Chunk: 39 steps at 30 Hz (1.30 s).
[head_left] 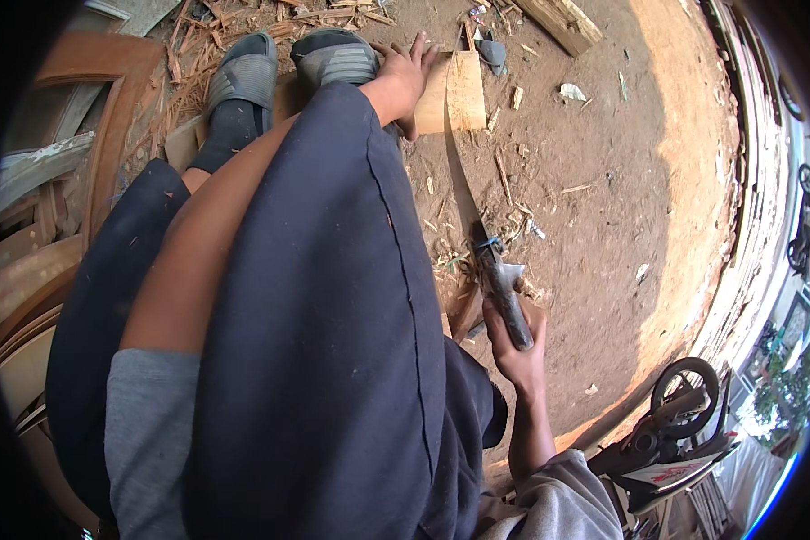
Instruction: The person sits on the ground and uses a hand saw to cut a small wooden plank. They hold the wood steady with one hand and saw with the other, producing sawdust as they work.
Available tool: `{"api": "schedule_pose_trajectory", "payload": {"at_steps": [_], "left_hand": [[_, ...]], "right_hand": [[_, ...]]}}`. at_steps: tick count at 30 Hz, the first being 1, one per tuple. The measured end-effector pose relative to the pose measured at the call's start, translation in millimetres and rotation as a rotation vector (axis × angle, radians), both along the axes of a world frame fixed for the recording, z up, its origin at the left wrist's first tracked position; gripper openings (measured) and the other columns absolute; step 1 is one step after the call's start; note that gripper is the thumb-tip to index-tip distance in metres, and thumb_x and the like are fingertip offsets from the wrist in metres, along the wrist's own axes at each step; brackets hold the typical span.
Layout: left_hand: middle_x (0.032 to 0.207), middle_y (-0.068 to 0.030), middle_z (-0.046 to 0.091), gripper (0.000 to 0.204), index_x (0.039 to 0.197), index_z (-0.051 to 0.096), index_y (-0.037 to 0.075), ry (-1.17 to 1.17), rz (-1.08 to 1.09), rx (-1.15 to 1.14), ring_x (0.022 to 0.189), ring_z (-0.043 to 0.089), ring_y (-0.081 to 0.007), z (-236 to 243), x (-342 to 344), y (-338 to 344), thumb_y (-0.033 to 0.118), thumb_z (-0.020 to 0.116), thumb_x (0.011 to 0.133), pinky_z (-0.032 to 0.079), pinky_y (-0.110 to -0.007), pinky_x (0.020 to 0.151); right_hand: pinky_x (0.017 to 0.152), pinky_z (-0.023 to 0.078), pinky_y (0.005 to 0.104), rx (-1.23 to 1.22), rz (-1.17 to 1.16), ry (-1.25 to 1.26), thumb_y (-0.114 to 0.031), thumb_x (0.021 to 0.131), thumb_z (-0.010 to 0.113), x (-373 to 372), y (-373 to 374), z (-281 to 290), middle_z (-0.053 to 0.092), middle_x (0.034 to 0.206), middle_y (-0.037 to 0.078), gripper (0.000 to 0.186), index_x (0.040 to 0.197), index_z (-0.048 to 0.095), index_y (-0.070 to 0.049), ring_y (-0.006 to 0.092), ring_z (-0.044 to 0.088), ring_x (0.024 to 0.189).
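One handsaw [463, 193]: handle gripped by the fingers of the right hand [515, 363], blade across one light wooden board [466, 94]. Left hand [405, 79]: fingers spread at the board's left side. Two slide sandals [243, 79], worn, left of it; one timber [560, 25] on the ground [594, 207].

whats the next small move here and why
Probably another light saw stroke: the right hand grips the handle of the saw, the blade lies across the board, and the left hand rests on that board beside the blade, seemingly steadying it.
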<state>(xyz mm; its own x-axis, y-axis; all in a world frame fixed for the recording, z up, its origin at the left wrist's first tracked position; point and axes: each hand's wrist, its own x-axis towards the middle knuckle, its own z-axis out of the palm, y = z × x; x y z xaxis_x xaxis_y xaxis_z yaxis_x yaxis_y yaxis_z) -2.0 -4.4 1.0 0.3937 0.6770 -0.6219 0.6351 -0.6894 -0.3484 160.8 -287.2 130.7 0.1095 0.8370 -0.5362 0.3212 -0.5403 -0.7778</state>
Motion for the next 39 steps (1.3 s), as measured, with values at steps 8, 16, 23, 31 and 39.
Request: {"api": "schedule_pose_trajectory", "payload": {"at_steps": [8, 16, 23, 31, 39], "left_hand": [[0.153, -0.0298, 0.004, 0.146, 0.148, 0.006, -0.004, -0.047, 0.013, 0.026, 0.126, 0.041, -0.0443, -9.2, -5.0, 0.6, 0.076, 0.073, 0.047, 0.039, -0.065, 0.093], [0.151, -0.0322, 0.011, 0.147, 0.148, 0.009, -0.006, -0.1, -0.038, 0.06, 0.122, 0.045, -0.0452, -14.3, -0.6, 2.1, 0.074, 0.074, 0.043, 0.042, -0.066, 0.087], [0.151, -0.0323, 0.011, 0.145, 0.147, 0.011, -0.007, -0.105, -0.021, 0.071, 0.121, 0.044, -0.0468, -18.3, -7.2, -1.1, 0.073, 0.074, 0.043, 0.042, -0.067, 0.086], [0.152, -0.0309, 0.01, 0.145, 0.148, 0.01, -0.005, -0.088, -0.021, 0.093, 0.122, 0.044, -0.0461, -18.3, -5.8, -2.3, 0.075, 0.074, 0.045, 0.042, -0.066, 0.086], [0.153, -0.0297, 0.008, 0.145, 0.149, 0.006, -0.004, -0.069, 0.016, 0.06, 0.125, 0.041, -0.0447, -14.6, -6.8, 1.2, 0.073, 0.074, 0.046, 0.042, -0.066, 0.087]], "right_hand": [[0.053, 0.036, 0.0263, -0.067, -0.187, -0.012, -0.015, 0.09, 0.058, 20.7, -37.9, -22.7, 0.05, 0.063, -0.002, 0.019, 0.078, 0.057, 0.0, 0.0058, 0.043, 0.06], [0.047, 0.031, 0.0263, 0.267, -0.217, 0.046, -0.019, 0.089, 0.061, 10.7, 26.9, -157.0, 0.046, 0.061, -0.004, 0.025, 0.072, 0.053, -0.003, 0.0052, 0.037, 0.054], [0.046, 0.031, 0.0246, 0.209, -0.309, 0.246, -0.021, 0.088, 0.061, -3.4, 67.7, -141.5, 0.046, 0.058, -0.005, 0.025, 0.072, 0.054, -0.004, 0.0049, 0.04, 0.052], [0.043, 0.03, 0.0228, 0.165, -0.249, 0.221, -0.016, 0.087, 0.062, 36.0, -47.8, -163.2, 0.047, 0.057, -0.003, 0.021, 0.072, 0.053, -0.003, 0.0053, 0.04, 0.048], [0.046, 0.03, 0.0232, 0.267, -0.25, 0.249, -0.019, 0.089, 0.061, -12.1, 98.1, -139.2, 0.046, 0.059, -0.005, 0.023, 0.073, 0.053, -0.005, 0.0041, 0.039, 0.051]]}}
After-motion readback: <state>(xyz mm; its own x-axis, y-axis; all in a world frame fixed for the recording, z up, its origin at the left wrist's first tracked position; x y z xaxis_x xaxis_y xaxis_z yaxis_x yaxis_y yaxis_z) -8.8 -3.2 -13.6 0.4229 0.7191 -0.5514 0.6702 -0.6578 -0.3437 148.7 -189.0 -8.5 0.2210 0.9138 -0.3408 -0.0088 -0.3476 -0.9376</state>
